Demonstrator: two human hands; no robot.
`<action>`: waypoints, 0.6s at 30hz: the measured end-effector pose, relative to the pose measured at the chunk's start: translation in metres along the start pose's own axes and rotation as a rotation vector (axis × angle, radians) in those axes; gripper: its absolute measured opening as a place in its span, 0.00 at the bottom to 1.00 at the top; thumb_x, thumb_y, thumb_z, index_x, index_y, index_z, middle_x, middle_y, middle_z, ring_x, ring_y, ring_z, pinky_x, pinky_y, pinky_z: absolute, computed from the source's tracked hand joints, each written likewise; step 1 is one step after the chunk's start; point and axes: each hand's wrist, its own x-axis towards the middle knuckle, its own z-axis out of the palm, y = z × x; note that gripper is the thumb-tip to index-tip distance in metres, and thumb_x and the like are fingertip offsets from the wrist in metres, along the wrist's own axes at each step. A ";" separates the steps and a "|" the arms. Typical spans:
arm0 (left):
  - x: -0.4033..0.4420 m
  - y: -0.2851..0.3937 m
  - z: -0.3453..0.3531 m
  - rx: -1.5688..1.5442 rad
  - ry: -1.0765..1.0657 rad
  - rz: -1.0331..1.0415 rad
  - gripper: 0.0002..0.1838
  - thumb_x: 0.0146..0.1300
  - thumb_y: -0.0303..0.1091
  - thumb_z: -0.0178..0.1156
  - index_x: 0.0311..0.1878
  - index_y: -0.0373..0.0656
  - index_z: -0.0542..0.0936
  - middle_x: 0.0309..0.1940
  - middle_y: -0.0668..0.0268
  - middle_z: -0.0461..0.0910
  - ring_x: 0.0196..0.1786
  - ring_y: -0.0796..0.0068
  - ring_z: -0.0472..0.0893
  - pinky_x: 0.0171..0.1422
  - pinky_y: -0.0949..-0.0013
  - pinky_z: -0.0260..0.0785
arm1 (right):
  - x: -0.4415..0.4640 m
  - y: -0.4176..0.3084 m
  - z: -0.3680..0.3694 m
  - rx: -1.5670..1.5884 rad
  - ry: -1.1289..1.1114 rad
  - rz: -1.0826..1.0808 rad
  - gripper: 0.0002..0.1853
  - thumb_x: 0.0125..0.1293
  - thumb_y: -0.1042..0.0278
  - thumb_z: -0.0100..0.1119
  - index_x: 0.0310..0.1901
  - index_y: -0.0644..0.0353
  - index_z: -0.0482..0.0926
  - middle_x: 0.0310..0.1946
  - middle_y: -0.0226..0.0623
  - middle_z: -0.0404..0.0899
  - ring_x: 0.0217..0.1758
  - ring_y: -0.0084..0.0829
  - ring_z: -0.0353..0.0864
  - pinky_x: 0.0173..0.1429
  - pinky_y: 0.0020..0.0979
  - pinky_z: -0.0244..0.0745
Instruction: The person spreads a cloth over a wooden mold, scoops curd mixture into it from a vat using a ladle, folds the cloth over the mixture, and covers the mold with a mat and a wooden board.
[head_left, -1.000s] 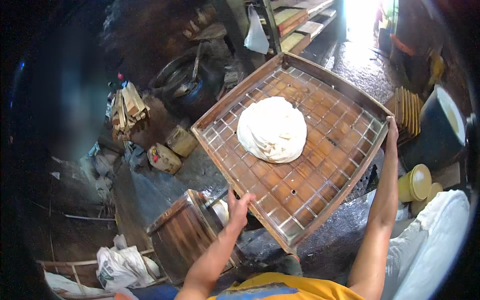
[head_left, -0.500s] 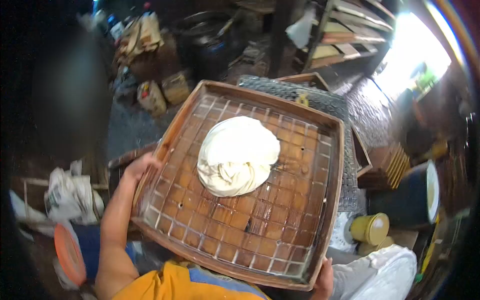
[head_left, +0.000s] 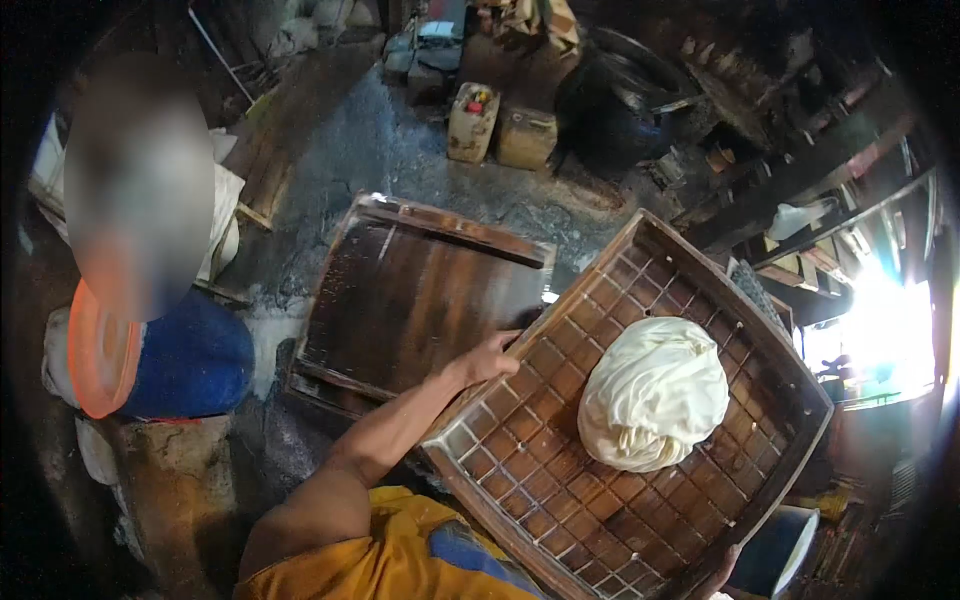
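My left hand (head_left: 488, 362) is closed around the left rim of a square wooden tray (head_left: 530, 440), whose floor is marked with a grid of grooves. At the tray's near right side, my right hand (head_left: 722, 574) shows only in part, gripping the rim. A bundled cream-white cloth (head_left: 655, 395) lies in the tray, its folds gathered towards the near side. The tray is turned diagonally in view. Just beyond my left hand is a dark, wet-looking wooden board (head_left: 420, 300) with raised bars at its ends.
A blue barrel (head_left: 195, 365) with an orange rim is at the left. Two jerrycans, one a whitish can (head_left: 472, 125), stand on the floor ahead, near a large dark vat (head_left: 625, 105). Slatted racks and bright light are at the right, with another drum (head_left: 775, 550) below.
The view has swung left, bringing the dark wooden board and floor into sight. Both hands still hold the tray, which now appears farther right and rotated, with the cloth still in it.
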 end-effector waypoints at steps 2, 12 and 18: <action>-0.054 0.014 -0.021 -0.034 0.106 0.050 0.34 0.48 0.26 0.58 0.64 0.33 0.66 0.45 0.65 0.75 0.44 0.78 0.74 0.51 0.72 0.67 | -0.025 -0.019 0.034 -0.077 -0.047 -0.012 0.22 0.64 0.58 0.53 0.55 0.64 0.71 0.45 0.33 0.76 0.42 0.28 0.76 0.46 0.30 0.72; -0.193 -0.004 -0.191 -0.040 0.771 0.120 0.27 0.45 0.25 0.56 0.54 0.36 0.74 0.40 0.68 0.76 0.42 0.78 0.74 0.48 0.73 0.67 | 0.042 0.034 0.274 -0.062 -0.442 0.050 0.24 0.56 0.63 0.62 0.54 0.62 0.74 0.42 0.32 0.76 0.42 0.27 0.73 0.48 0.31 0.68; -0.192 -0.016 -0.272 -0.016 0.688 0.046 0.24 0.47 0.23 0.55 0.52 0.38 0.75 0.32 0.74 0.73 0.31 0.84 0.69 0.35 0.76 0.62 | 0.137 0.144 0.366 -0.339 -0.648 -0.024 0.22 0.63 0.50 0.56 0.45 0.63 0.79 0.42 0.34 0.79 0.50 0.32 0.74 0.59 0.36 0.63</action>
